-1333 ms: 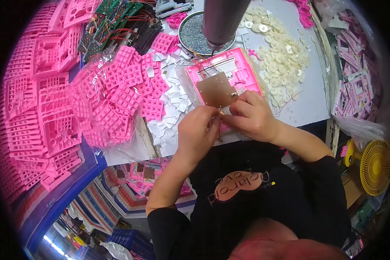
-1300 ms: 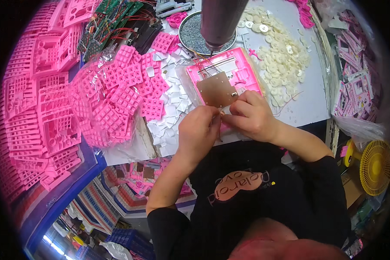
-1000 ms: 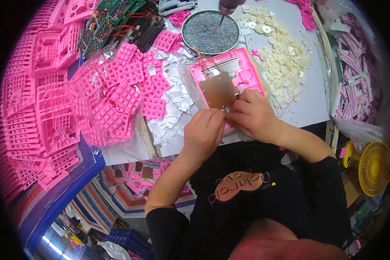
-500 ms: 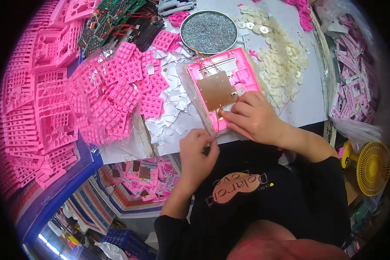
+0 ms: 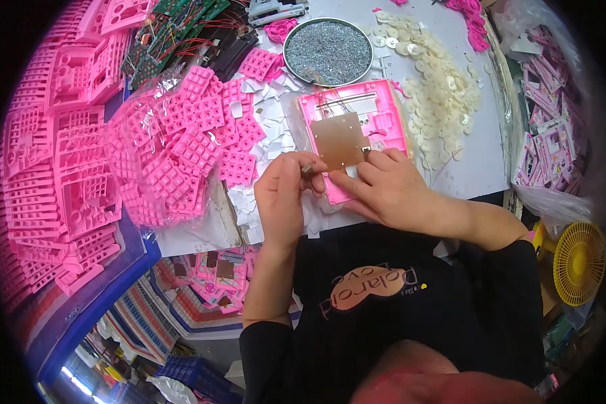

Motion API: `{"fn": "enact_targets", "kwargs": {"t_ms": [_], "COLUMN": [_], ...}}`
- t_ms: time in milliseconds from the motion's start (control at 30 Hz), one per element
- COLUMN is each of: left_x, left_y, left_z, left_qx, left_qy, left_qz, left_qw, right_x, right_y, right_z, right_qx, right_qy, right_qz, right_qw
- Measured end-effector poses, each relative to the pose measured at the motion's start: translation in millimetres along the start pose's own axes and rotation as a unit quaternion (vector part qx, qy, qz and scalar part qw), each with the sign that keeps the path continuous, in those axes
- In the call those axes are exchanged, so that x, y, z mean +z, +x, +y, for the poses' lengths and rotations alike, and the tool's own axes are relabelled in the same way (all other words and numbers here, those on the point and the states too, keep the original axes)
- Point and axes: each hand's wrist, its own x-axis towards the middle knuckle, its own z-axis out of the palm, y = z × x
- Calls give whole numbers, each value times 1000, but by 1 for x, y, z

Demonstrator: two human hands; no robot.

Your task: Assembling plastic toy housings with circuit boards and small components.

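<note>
"How far along is it, and where does it lie?"

"On the white worktop (image 5: 489, 156), midway along and close to the near edge; the pink case (image 5: 387, 108) lies there with its hollow side up, so I'd call it part way; the brown board (image 5: 337, 138) is already in it; thin wires (image 5: 344, 106) show at the far end; what looks left is an uncovered hollow, and a small metal piece (image 5: 308, 170) still outside it."

"And the hands?"

"The left hand (image 5: 280, 203) is just off the case's near left corner, its fingers pinched together on that metal piece; the right hand (image 5: 400, 194) lies over the near right corner, forefinger stretched along the board's near edge, the others curled; whether they grip anything I cannot tell."

"How does the case look?"

"Glossy bright pink, roughly oblong, with raised walls and moulded ribs down the right side; a dark rod crosses its far end; the board is flat, plain and matt, covering much of the left half; small pale dots mark its near edge, too tiny to make out."
</note>
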Motion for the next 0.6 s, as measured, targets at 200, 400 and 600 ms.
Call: {"fn": "enact_targets", "kwargs": {"t_ms": [200,400,600], "left_x": [2,4,6], "left_y": [-13,-12,-2], "left_z": [-4,0,5], "left_qx": [74,155,180], "left_qy": [114,292,413], "left_qz": [-18,-58,-134], "left_qw": [991,942,883], "right_x": [-6,-12,-23], "right_y": [-7,-1,14], "right_z": [24,25,27], "right_qx": [-47,25,30], "right_qy": [131,157,309], "right_qz": [-55,-72,47], "right_qw": [989,985,950]}}
